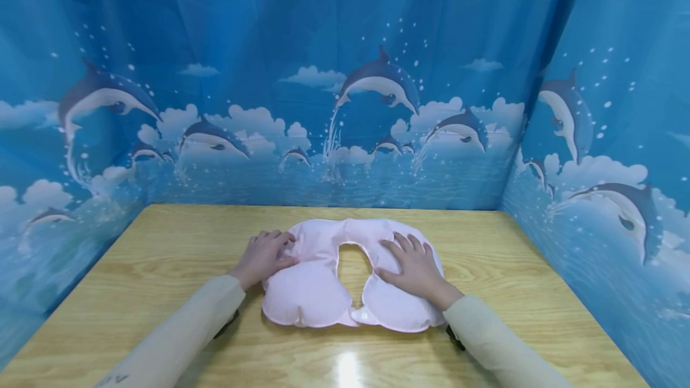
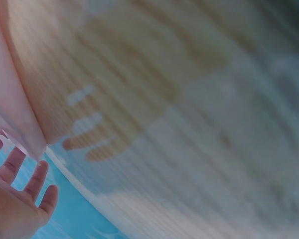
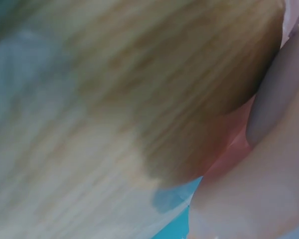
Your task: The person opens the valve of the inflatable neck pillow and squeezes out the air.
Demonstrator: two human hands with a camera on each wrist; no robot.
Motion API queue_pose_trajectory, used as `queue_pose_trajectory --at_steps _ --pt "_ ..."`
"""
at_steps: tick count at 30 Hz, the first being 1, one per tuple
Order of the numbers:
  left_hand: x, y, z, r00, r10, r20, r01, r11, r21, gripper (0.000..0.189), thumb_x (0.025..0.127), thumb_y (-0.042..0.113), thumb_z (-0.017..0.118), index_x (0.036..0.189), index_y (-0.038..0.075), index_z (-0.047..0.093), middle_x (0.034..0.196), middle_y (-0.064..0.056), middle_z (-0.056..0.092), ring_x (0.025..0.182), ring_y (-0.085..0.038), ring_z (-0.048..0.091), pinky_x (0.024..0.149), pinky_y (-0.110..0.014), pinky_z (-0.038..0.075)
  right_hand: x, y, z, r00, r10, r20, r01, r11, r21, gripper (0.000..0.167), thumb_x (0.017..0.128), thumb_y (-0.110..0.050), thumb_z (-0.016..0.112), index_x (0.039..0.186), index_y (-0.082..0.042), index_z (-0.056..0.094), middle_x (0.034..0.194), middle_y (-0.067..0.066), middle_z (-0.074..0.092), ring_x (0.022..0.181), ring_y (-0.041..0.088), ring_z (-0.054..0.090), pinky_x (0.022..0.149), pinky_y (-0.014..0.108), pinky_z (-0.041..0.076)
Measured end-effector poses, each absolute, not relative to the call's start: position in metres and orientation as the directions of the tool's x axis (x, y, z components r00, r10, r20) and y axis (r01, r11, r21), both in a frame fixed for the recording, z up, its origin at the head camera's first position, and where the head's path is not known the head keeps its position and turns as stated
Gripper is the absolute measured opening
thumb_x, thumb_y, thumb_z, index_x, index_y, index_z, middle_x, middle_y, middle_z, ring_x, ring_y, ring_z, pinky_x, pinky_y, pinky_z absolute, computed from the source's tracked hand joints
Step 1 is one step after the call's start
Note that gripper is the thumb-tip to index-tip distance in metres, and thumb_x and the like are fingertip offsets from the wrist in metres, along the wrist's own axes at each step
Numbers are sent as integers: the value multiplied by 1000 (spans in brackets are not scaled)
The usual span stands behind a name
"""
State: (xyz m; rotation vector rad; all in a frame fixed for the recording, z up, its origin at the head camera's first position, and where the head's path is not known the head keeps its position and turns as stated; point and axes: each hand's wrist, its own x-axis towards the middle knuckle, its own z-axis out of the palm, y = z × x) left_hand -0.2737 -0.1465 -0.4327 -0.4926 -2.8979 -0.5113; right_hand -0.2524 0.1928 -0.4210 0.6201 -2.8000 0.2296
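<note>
A puffy, pale pink U-shaped neck pillow (image 1: 309, 295) lies on the wooden table (image 1: 485, 244), its two ends meeting at a small tab on the near side. At its left edge is my left hand (image 1: 264, 259), fingertips and thumb touching the fabric. The left wrist view shows those fingers (image 2: 36, 181) spread and loosely bent beside the pillow's edge (image 2: 20, 109). My right hand (image 1: 415, 268) rests on top of the pillow's right side with its fingers spread. Through the opening in the pillow's middle, the wood shows.
Blue curtains (image 1: 259, 35) printed with leaping dolphins and clouds hang behind the table and along both sides. Beige sleeves (image 1: 188, 328) cover both forearms, and a dark band (image 1: 454, 338) shows under the right cuff. A bright light reflection lies on the table's near part.
</note>
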Motion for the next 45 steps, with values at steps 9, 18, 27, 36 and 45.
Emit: queue_pose_trajectory --at_steps 9,18,27,36,45 --pt "-274 -146 -431 -926 304 222 362 881 304 44 78 49 65 109 19 59 107 -3 61 101 -30 51 82 -50 37 -252 193 -421 -884 -394 252 -431 895 -115 63 79 -59 55 132 -25 47 137 13 44 123 44 38 93 65 29" --pt "-273 -147 -430 -930 296 217 353 882 311 44 78 49 65 111 19 59 111 -5 60 102 -30 50 83 -51 37 -253 192 -423 -893 -399 207 -430 894 -128 60 81 -57 54 132 -25 47 137 14 42 121 46 39 92 67 28" --pt "-275 -148 -431 -922 306 238 370 877 306 45 79 49 64 111 18 59 110 -5 61 101 -30 51 82 -50 37 -255 191 -423 -910 -392 135 -409 901 -142 61 82 -59 50 133 -27 44 140 13 40 123 46 37 94 68 25" --pt "-276 -148 -431 -925 299 236 364 878 312 46 79 50 64 111 19 59 111 -5 61 101 -31 51 82 -50 37 -256 188 -422 -909 -400 114 -413 900 -137 58 83 -58 49 132 -27 46 139 11 42 120 44 41 91 67 29" --pt "-274 -149 -431 -923 305 235 368 879 302 45 79 50 64 111 18 59 112 -6 60 101 -32 51 83 -51 37 -255 187 -422 -917 -394 60 -398 900 -181 59 83 -57 49 133 -25 45 140 12 40 122 45 38 93 68 26"
